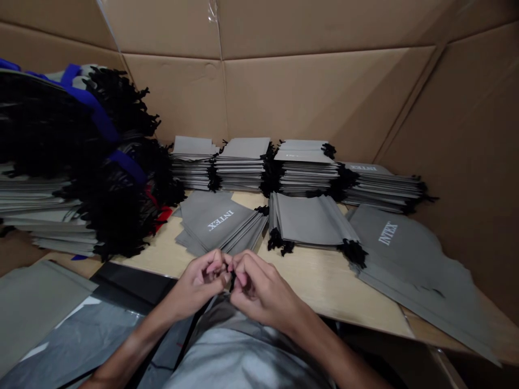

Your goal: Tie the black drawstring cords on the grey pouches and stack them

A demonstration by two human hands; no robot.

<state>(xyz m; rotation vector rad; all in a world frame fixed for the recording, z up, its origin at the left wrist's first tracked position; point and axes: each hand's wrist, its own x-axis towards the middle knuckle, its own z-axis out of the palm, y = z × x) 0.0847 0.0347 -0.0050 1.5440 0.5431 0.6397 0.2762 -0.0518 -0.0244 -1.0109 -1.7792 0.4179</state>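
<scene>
My left hand [208,275] and my right hand [257,283] meet at the front edge of the table, close to my body. Both are closed in a pinch, thumbs and fingers pressed together. Between the fingertips shows a small bit of black cord [232,276]; most of it is hidden by the fingers. Just beyond my hands lies a fanned pile of grey fabric bags [221,219] with white INTEX lettering. To its right is another stack of grey bags [312,219] with bunched black drawstrings [353,253] at its corners.
Several stacks of grey bags [243,165] line the back against a cardboard wall [284,86]. A tall heap of bags with black cords [113,205] and blue straps stands left. More loose INTEX bags [421,270] spread over the right side of the wooden table [316,289].
</scene>
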